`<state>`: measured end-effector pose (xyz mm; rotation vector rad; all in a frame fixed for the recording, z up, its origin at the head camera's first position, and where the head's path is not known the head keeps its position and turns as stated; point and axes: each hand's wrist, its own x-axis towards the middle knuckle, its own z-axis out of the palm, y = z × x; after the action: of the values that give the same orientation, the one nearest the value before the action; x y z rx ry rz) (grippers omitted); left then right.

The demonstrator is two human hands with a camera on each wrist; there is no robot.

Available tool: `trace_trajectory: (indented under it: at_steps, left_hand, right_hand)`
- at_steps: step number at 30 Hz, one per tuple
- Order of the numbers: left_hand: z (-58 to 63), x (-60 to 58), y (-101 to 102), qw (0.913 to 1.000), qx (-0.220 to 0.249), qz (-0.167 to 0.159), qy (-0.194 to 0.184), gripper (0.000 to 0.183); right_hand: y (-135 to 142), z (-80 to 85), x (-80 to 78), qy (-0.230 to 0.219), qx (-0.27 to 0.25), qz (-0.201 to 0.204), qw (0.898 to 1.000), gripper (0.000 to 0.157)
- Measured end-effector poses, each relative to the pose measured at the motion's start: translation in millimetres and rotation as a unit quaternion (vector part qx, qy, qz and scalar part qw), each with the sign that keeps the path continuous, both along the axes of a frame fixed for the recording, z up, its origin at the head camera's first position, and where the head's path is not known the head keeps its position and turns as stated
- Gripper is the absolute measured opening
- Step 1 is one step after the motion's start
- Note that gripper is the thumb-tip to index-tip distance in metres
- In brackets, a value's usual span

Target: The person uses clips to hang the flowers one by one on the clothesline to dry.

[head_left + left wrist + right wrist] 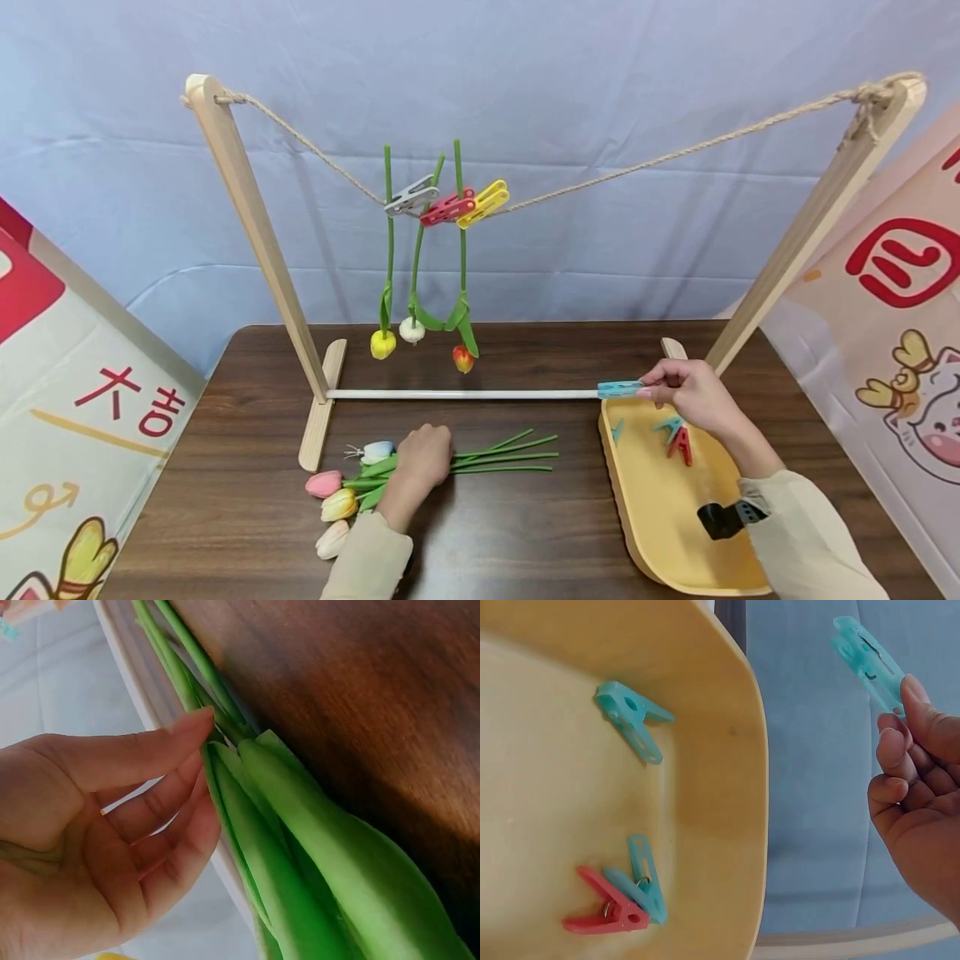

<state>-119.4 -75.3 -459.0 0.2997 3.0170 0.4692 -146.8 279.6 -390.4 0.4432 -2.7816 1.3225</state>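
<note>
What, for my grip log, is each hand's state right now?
Left hand: closed, pinching at least one green flower stem.
Right hand: closed, pinching a turquoise clothespin by one end.

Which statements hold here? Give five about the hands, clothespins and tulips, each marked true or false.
1. The right hand pinches a pale-blue plastic clothespin near the rounded yellow tray. True.
2. That tray holds nothing red. False: a loose red plastic clothespin lies in it.
3. Three artificial-looking tulips hang from the beige twisted rope by a gray plastic clothespin, a red one and a yellow one. True.
4. Those tulips hang bloom-up. False: they hang bloom-down.
5. The left hand grips green stems of more tulips lying on the dark brown wood-grain table. True.
</note>
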Motion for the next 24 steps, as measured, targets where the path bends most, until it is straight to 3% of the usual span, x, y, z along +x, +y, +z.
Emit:
trace_trajectory:
  at_steps: [6,11,19,24]
  left_hand:
    - [1.2,-0.9,0,1.0000,0.001,-0.003,-0.007,0.031]
    - [10.9,0.4,-2,0.9998,0.005,-0.018,0.001,0.034]
    - [43.7,1.4,-6,0.9992,0.014,-0.026,0.026,0.029]
    - [69.5,-2.5,-8,0.9984,0.029,-0.028,0.039,0.044]
  right_hand:
    - [1,-0.2,0.7,0.006,0.003,-0.003,1.000,0.005]
    - [4,-0.3,2.2,0.004,0.005,-0.008,1.000,0.005]
    - [5,3.8,3.2,-0.004,0.007,-0.008,1.000,0.006]
    - [6,7.3,3.2,-0.005,0.011,-0.009,1.000,0.006]
